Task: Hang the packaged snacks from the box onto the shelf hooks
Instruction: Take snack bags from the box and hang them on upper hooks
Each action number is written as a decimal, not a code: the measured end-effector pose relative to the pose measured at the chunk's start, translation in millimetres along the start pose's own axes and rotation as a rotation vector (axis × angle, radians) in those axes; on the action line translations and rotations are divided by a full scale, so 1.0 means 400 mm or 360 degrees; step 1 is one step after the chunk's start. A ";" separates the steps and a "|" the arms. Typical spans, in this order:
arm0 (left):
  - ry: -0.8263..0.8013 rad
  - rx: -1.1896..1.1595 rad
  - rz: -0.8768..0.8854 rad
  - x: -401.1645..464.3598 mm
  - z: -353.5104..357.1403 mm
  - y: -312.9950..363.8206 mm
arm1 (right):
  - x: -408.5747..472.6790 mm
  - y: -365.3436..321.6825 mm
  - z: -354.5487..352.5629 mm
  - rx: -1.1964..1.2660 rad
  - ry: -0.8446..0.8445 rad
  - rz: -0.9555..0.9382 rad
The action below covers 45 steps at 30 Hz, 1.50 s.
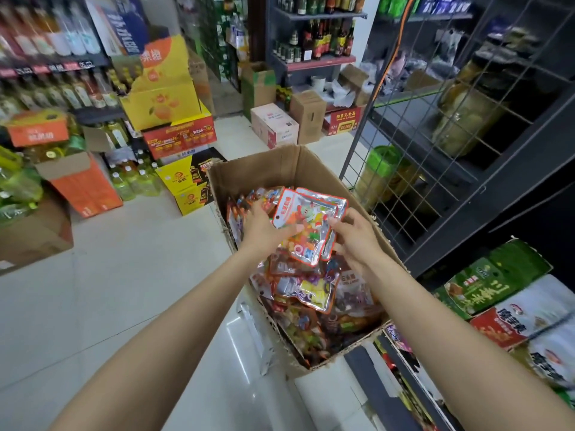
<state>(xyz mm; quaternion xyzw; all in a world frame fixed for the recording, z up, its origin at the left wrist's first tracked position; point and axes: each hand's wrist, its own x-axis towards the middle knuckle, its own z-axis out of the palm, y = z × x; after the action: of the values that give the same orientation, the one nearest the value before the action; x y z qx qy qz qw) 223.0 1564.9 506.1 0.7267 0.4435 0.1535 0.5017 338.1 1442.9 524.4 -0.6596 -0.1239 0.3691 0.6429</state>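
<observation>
An open cardboard box (280, 166) stands on the floor, filled with several shiny snack packets (314, 290) with red borders. Both hands reach into it. My left hand (264, 228) and my right hand (357, 241) together hold a small stack of snack packets (308, 222) lifted just above the pile, one hand on each side. A wire grid panel (435, 119) rises to the right of the box, in front of dark shelves. No hooks can be made out on it.
Stacked orange and yellow drink cartons (174, 113) and bottles (133, 181) line the left aisle. Brown cartons (308, 116) sit beyond the box. Green and white rice bags (513, 300) lie at lower right. The tiled floor (124, 275) spreads to the left.
</observation>
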 end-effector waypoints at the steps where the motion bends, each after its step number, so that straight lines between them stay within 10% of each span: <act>1: -0.0098 -0.0179 -0.0088 -0.001 -0.001 0.005 | -0.006 -0.014 -0.002 0.0106 0.0038 0.0006; 10: -0.0343 -0.0567 0.0297 -0.049 -0.037 0.224 | -0.075 -0.175 -0.103 0.0330 0.0134 -0.0161; 22: -0.0820 0.0227 0.1349 -0.238 0.119 0.682 | -0.427 -0.476 -0.454 -0.0582 0.0539 -0.0544; 45: -0.0594 -0.0458 0.2216 -1.078 0.604 1.089 | -1.294 -0.569 -1.043 -0.0727 0.2476 -0.1617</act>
<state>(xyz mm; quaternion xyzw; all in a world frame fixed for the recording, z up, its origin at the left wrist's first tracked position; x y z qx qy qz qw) 357.1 1032.4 869.9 0.7811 -0.2381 0.3670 0.4456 317.8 829.3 866.5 -0.6970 -0.0025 -0.5289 0.4842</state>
